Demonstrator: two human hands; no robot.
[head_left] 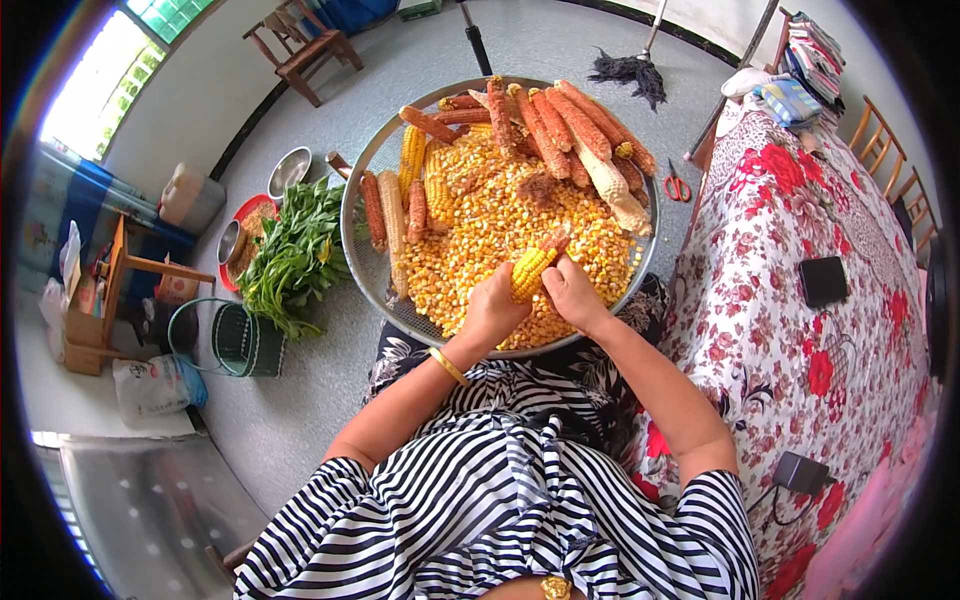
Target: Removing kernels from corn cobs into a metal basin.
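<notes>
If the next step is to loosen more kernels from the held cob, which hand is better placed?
Probably the right hand: its thumb side lies close to the bare reddish end of the cob, while the left hand grips the part covered with yellow kernels.

printed marks in grey and red show on a crumpled white plastic bag (150, 392) at the left of the room, beside a dark green woven basket with a looped handle (240, 342). the print sits across the bag's face, broken up by creases, and is too small and blurred to make out. no word, number or sign can be read with certainty anywhere in the scene.
</notes>
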